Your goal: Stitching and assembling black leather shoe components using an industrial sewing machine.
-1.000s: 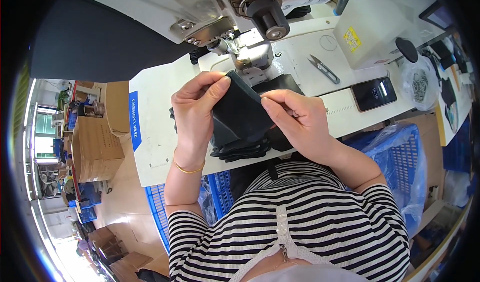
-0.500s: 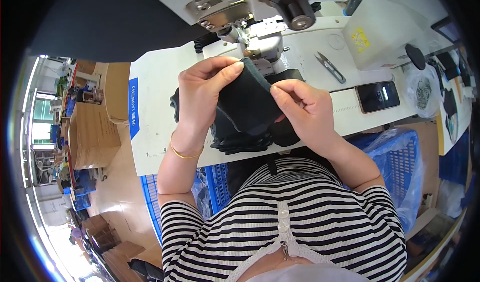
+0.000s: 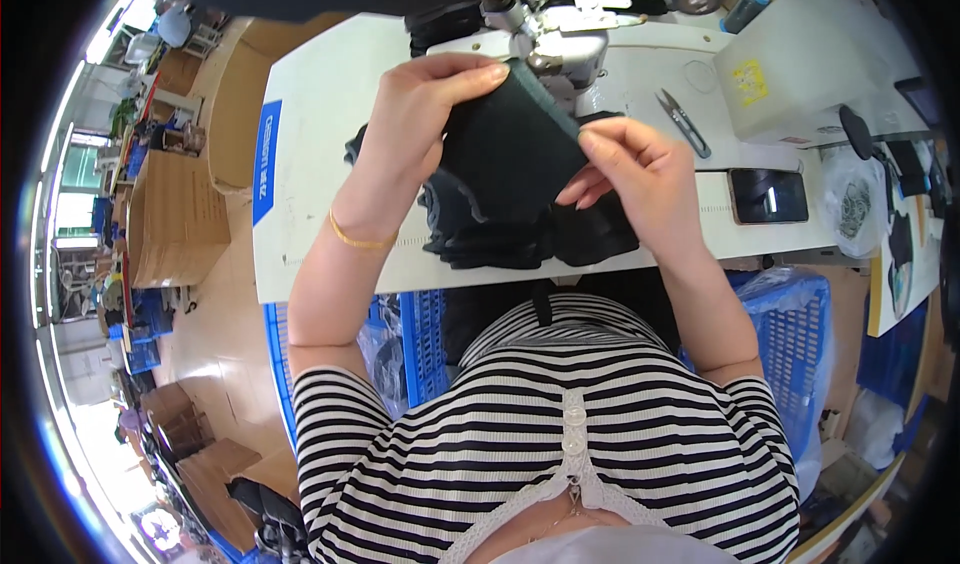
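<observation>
A dark fabric piece (image 3: 505, 159) is held up between both hands in front of a sewing machine (image 3: 540, 14). My left hand (image 3: 425, 109) pinches its upper left edge with fingertips near the machine's needle area. My right hand (image 3: 635, 169) grips its right edge between thumb and fingers. Under the held piece lies a pile of dark fabric pieces (image 3: 520, 239) on the white sewing table (image 3: 310, 194). A thin gold bracelet sits on my left wrist.
Thread snips (image 3: 685, 124) and a black phone (image 3: 768, 196) lie on the table to the right. A white box (image 3: 800, 74) stands at the back right. Blue plastic crates (image 3: 800, 314) sit below the table. Cardboard boxes (image 3: 175, 209) stand on the floor at left.
Both hands have carried the dark fabric piece up and forward, closer to the sewing machine's needle area. The view has tilted so the table fills more of the frame.
</observation>
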`<action>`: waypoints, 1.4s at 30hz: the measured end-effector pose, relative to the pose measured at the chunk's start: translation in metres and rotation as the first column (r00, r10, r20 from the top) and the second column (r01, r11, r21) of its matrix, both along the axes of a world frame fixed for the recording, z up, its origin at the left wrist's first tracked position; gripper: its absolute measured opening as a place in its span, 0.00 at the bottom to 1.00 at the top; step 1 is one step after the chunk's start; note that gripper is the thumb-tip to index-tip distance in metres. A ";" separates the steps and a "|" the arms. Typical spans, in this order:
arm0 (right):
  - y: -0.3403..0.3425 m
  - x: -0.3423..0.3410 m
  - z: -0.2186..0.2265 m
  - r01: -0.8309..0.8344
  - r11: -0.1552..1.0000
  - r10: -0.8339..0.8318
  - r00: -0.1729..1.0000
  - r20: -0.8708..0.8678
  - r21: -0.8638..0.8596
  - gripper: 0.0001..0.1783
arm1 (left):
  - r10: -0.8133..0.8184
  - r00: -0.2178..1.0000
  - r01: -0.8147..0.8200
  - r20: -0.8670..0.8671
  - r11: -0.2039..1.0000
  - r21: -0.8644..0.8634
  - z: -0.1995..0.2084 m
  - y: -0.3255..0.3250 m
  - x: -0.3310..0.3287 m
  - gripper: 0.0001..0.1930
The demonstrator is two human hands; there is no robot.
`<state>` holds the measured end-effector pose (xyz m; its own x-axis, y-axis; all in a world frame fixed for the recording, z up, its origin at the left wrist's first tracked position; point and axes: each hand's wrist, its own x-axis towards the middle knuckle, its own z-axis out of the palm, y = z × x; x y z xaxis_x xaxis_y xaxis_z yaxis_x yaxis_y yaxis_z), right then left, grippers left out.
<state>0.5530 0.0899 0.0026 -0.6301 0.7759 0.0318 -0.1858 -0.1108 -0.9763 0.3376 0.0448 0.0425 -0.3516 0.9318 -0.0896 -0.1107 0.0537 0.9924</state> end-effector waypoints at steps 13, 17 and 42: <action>-0.005 0.003 -0.001 0.004 0.999 -0.005 1.000 0.017 0.052 0.12 | -0.115 0.993 0.115 -0.014 0.993 0.019 0.005 -0.010 0.000 0.09; -0.012 -0.004 0.008 0.066 0.980 -0.072 0.997 0.024 0.189 0.11 | -0.164 0.981 0.174 -0.106 0.980 0.093 0.001 -0.015 0.004 0.08; 0.019 -0.027 0.023 0.168 0.958 -0.177 0.984 0.018 0.234 0.10 | -0.044 0.997 0.047 0.064 0.998 -0.045 0.018 0.035 -0.007 0.05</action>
